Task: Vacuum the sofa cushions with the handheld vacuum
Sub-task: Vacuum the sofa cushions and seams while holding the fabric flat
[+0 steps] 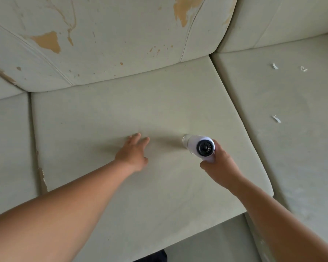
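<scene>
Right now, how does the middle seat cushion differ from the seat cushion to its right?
The right seat cushion carries three white scraps, while the middle seat cushion shows only tiny dark specks. Both hands are over the middle one: the left hand rests on it, fingers spread, the right hand grips the handheld vacuum; no hand is on the right one. Both share the same pale green fabric.

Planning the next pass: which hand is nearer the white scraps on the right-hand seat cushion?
Right. The right hand, gripping the handheld vacuum, is over the middle cushion, left of the white scraps; the left hand is farther left again.
</scene>
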